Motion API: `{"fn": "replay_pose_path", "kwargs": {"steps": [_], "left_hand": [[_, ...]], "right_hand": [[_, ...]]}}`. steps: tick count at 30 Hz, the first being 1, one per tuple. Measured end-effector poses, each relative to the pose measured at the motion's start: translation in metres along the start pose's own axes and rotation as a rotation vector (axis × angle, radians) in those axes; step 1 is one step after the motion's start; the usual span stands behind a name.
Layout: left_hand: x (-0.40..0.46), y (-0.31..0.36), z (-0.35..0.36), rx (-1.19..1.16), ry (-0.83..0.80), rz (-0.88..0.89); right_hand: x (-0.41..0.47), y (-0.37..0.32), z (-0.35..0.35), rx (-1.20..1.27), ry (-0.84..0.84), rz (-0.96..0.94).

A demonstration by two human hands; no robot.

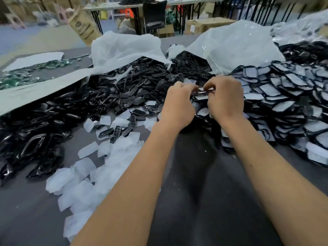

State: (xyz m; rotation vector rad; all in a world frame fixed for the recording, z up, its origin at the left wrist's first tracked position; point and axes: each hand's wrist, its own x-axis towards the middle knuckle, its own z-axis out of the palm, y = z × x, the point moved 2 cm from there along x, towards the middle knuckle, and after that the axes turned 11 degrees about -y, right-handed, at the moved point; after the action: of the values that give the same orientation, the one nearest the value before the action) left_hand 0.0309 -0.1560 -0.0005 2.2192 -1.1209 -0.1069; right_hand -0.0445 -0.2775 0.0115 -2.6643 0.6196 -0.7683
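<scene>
The heaped black plastic frames shine glossy and smooth. The scattered white film slips look thin, matt and faintly translucent (like peeled backing). The dark grey bench is matt, and the crumpled clear plastic bag glistens.

a small flat black plastic piece with pale film on its face lies roughly level, pinched between the left hand and right hand.
</scene>
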Motion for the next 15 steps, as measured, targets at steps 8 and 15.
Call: {"fn": "replay_pose_path", "kwargs": {"steps": [8, 15], "left_hand": [[0.018, 0.02, 0.021, 0.176, -0.036, 0.042], [-0.002, -0.007, 0.0, 0.257, 0.098, -0.1]], "right_hand": [[0.018, 0.018, -0.012, -0.085, -0.223, 0.087], [0.022, -0.037, 0.011, -0.038, -0.244, -0.065]]}}
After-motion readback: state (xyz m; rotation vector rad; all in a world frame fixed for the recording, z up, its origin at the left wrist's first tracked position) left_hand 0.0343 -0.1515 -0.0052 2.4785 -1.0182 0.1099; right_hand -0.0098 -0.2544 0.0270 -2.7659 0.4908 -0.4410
